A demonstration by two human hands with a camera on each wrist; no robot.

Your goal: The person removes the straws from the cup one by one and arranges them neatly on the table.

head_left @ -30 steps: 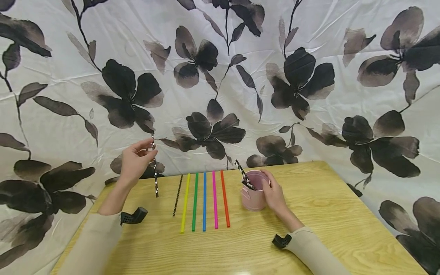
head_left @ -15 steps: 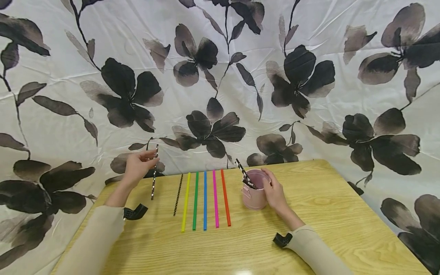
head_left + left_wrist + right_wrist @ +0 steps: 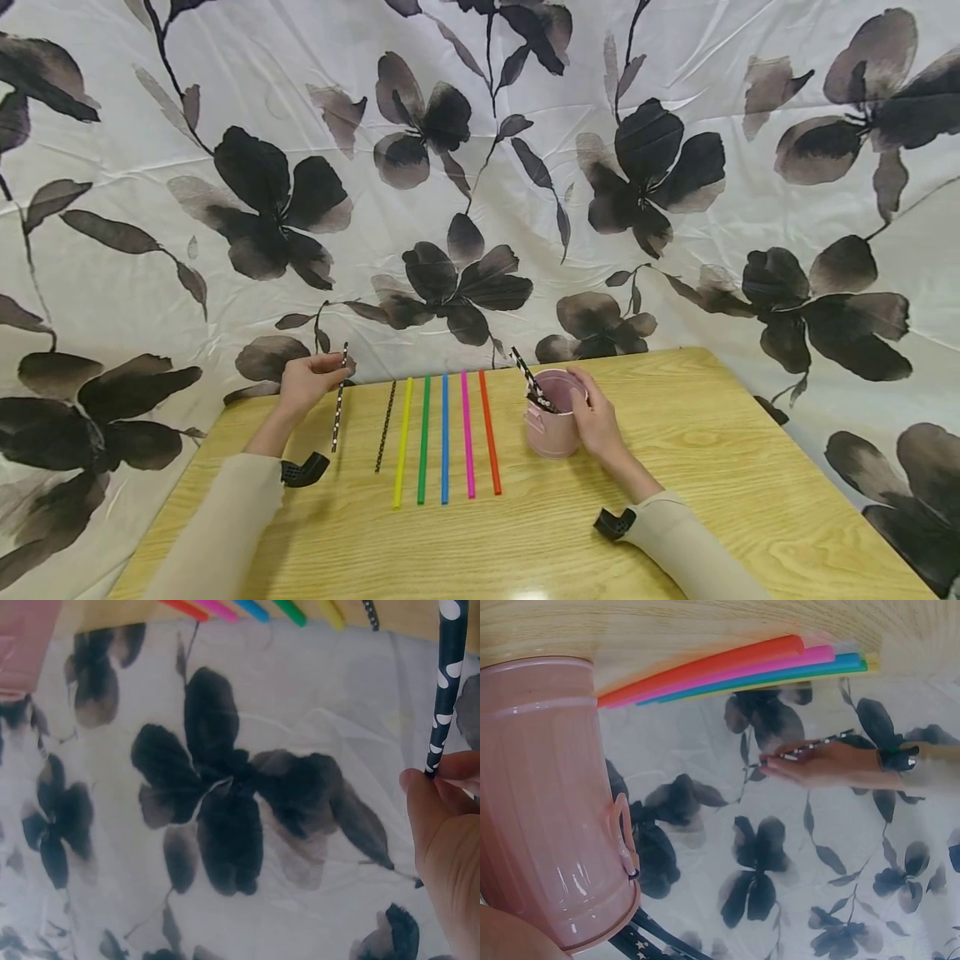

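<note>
Thumb and fingertips of my left hand [image 3: 303, 387] pinch a black straw with white spots [image 3: 338, 417] near its upper end. It hangs nearly upright, low over the left part of the table, and its spots show large in the left wrist view. My right hand [image 3: 598, 421] grips the right side of a small pink bucket [image 3: 551, 437] standing on the table. Several black-and-white patterned straws [image 3: 522, 367] lean out over the bucket's left rim. One of these black straws [image 3: 634, 941], marked with stars, shows in the right wrist view.
Between the hands, straws lie side by side on the wooden table [image 3: 675, 467]: thin black dotted [image 3: 386, 427], yellow [image 3: 402, 442], green [image 3: 424, 440], blue [image 3: 445, 439], pink [image 3: 468, 435] and red [image 3: 490, 432]. Floral cloth [image 3: 525, 208] hangs behind the table's back edge.
My left hand has come down with the spotted straw, bringing its lower end closer to the table. The right hand keeps its grip on the bucket in the same place.
</note>
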